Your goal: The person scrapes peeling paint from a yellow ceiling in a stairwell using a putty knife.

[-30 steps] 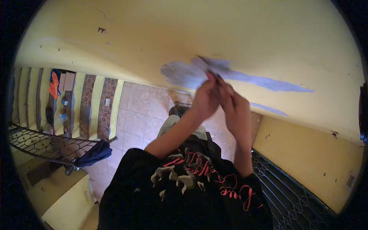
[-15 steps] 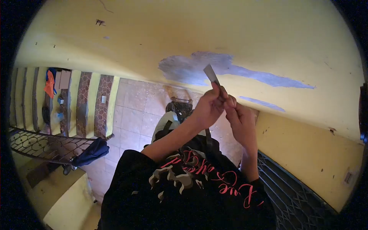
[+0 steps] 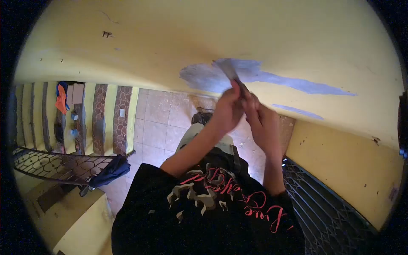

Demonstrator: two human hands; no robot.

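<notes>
A scraper with a flat metal blade (image 3: pixel 226 70) touches or nearly touches the yellow wall (image 3: pixel 297 38) at the upper edge of a bare grey-blue patch (image 3: pixel 199 77). My left hand (image 3: pixel 227 111) is closed round its dark handle, the thumb pointing up toward the blade. My right hand (image 3: pixel 263 123) is closed at the handle's lower end, against my left hand and slightly blurred. A long narrow grey strip runs right from the patch, and a smaller strip (image 3: pixel 297 111) lies below it.
Steps with stone-patterned risers (image 3: pixel 122 108) are at the left, with an orange cloth (image 3: pixel 61 98) on them. A dark cloth (image 3: pixel 111 171) hangs on the metal railing (image 3: pixel 55 165). A dark folding metal gate (image 3: pixel 327 208) is at the lower right. Floor tiles (image 3: pixel 155 131) show below the wall.
The blade has moved up and slightly left, onto the patch's upper edge. Both hands have tightened together round the handle. The view has shifted slightly.
</notes>
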